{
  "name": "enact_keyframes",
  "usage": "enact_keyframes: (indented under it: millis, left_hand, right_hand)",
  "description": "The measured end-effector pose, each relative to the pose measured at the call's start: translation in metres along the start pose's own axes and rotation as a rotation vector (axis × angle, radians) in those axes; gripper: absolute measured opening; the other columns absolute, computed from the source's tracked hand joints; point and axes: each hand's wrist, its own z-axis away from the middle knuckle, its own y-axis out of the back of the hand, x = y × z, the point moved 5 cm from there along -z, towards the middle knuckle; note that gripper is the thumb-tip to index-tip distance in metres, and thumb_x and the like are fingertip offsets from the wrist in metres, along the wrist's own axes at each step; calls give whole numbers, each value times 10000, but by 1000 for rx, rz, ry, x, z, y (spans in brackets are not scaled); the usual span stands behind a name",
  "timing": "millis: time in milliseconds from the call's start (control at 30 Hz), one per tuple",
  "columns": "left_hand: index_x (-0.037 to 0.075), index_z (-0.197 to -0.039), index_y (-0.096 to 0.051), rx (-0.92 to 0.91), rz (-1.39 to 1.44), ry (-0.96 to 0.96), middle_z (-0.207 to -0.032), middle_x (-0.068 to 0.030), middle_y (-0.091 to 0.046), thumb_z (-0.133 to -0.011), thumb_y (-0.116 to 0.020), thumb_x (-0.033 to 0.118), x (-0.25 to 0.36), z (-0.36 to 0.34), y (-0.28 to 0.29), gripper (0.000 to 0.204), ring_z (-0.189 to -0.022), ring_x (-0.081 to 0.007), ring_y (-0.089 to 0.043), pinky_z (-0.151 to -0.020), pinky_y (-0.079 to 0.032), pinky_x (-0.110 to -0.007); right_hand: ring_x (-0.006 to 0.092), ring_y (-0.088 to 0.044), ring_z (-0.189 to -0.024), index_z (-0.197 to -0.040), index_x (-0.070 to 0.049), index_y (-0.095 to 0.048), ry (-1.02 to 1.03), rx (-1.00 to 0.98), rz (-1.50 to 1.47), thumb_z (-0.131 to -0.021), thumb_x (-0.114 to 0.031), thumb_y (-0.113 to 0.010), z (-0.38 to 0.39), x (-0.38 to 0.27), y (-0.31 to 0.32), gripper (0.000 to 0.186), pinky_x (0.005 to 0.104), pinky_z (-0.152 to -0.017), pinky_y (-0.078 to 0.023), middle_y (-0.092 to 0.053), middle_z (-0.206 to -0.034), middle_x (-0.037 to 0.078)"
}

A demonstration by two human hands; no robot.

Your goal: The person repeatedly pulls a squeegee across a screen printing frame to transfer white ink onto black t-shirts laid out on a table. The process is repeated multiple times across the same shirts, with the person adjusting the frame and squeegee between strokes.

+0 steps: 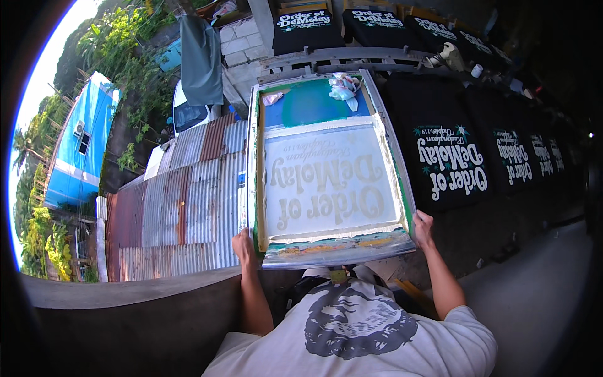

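A screen-printing frame (394, 157) is held out in front of me, its near end close to my body. My left hand (244, 245) is closed around the near left side of it. At the near right corner my right hand (423, 229) grips the opposite side. White mesh (326, 137) fills most of the frame and carries a faint stencil of lettering, upside down to me. Beyond it is a blue and green stained band (308, 100) with a crumpled whitish rag (343, 87) and a smaller pinkish rag (272, 98). Paint smears streak the near bar (339, 251).
Black printed shirts (449, 147) lie in a row at the right; more black shirts (308, 28) are at the back beyond a metal rail (339, 55). On the left, past a concrete ledge (125, 292), are rusty corrugated roofing (188, 195) and a blue building (81, 147).
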Motion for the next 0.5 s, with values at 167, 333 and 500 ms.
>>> enact_keyframes:
  millis: [167,333,500]
  left_hand:
    - [-113,-686,-594,14,-31,8,-551,-105,-493,-964,-613,339,-2,-4,5,531,-559,-198,-420,-580,-356,-448]
    - [-107,-689,-590,3,-61,-29,-571,-82,-500,-981,-608,350,19,11,-13,543,-579,-175,-417,-576,-356,-435]
    - [-132,-832,-691,-35,-54,-12,-607,-77,-528,-962,-632,340,-5,-8,5,493,-617,-153,-460,-595,-392,-395]
  right_hand:
    - [260,-692,-1115,-1226,154,-646,-39,6,14,-978,-184,-615,5,-12,-15,420,339,-981,-512,-740,-1159,254]
    - [97,-598,-912,-1113,109,-706,38,58,30,-1003,-118,-556,0,2,0,293,271,-825,-502,-732,-982,54]
    - [179,-661,-986,-1148,161,-662,-38,-84,-18,-996,-172,-592,4,-14,-17,373,328,-880,-516,-753,-1029,204]
